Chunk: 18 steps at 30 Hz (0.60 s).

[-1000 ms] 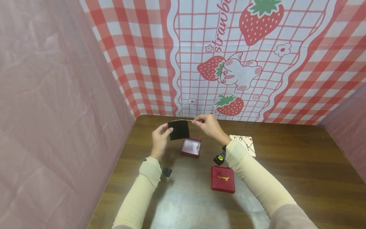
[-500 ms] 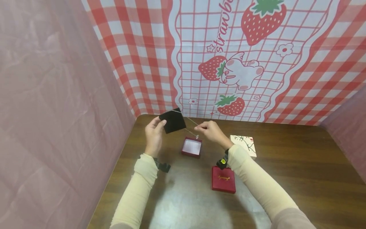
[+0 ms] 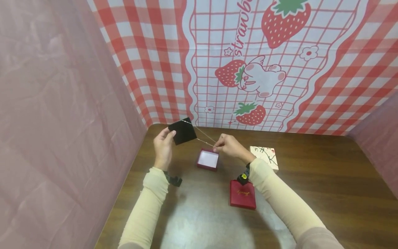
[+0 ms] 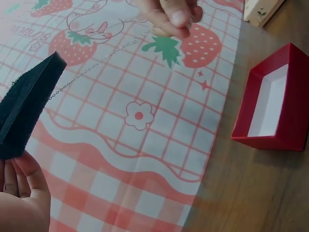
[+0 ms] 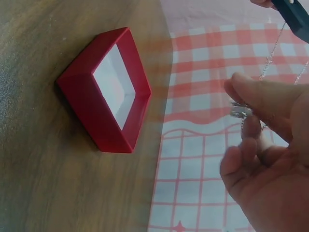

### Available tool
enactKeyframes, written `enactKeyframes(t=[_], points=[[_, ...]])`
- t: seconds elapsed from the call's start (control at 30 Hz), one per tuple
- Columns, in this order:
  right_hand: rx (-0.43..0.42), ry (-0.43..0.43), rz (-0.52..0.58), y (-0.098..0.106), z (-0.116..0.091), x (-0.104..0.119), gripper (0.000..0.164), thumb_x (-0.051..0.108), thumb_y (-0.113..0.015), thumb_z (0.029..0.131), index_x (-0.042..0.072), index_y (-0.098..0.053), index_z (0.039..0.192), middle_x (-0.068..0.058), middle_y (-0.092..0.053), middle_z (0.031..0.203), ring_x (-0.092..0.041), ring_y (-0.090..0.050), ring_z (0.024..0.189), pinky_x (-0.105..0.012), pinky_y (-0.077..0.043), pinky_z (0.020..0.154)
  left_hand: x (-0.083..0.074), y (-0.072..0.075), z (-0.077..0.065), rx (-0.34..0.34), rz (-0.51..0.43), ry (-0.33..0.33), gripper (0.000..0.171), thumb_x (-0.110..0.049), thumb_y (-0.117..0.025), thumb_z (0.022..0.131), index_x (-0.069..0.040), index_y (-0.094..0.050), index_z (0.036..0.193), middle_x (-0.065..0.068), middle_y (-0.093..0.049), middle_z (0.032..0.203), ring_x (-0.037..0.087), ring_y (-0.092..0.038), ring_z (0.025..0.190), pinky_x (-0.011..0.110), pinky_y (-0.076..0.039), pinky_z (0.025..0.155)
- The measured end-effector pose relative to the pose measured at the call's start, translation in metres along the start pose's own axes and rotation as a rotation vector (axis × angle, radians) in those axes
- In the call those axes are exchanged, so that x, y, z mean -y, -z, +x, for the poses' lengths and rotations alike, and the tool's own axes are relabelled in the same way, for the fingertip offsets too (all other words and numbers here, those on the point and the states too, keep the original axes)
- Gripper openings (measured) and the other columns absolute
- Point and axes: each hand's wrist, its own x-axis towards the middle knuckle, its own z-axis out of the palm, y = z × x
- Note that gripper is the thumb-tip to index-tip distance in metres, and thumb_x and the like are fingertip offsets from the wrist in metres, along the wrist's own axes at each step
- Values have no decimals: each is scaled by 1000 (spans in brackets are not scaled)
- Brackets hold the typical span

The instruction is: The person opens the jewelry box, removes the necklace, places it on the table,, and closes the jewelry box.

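Note:
My left hand pinches a square black foam pad by its left edge, thumb on the face, above the table. A thin silver necklace runs round the pad and stretches away from it in two strands. Those strands lead to my right hand, which pinches the chain by its silver pendant, seen at the fingertips in the right wrist view. Below and between the hands, a red box base with a white inside stands on the table.
A red jewelry box lid with gold lettering lies nearer me, under the right wrist. A cream box with a branch pattern is at the right, partly behind the right forearm. A strawberry-print cloth hangs along the table's back edge.
The left hand has moved left with the pad, which is now tilted. The chain has been drawn out from it. The pendant, hanging loose half a second ago, is now in the right hand's fingers.

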Motion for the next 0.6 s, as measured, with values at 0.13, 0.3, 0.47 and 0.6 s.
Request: enactKeyframes(t=[0.13,0.3,0.47,0.6], points=[[-46,-30,37,4,0,0,8,8,-74,83,2,-78,86,-9,-66,89,-16,-57,84,-27,-48,76,2,5,2,-15,3,9,22,8,-59,86,-11,-70,84,-2,-71,85,8,-66,79,21,-56,73],[2,-148,233,14,-1,1,16,11,-69,89,-3,-75,95,-19,-74,90,-13,-67,68,-29,-58,69,5,14,3,-46,37,44,20,9,-57,87,-7,-68,89,-2,-71,86,8,-68,81,21,-57,76],[14,-170,320,26,-1,2,22,13,-67,91,-7,-72,99,-20,-73,83,-13,-65,62,-27,-58,63,8,24,1,-64,95,111,16,8,-57,87,2,-64,100,-3,-70,85,7,-68,80,20,-56,77],[-27,-203,432,36,-2,4,24,12,-66,91,-9,-70,101,-11,-73,76,-13,-64,60,-25,-55,59,10,29,-2,-27,135,166,18,6,-58,88,6,-62,105,-5,-69,84,6,-66,79,19,-55,76]])
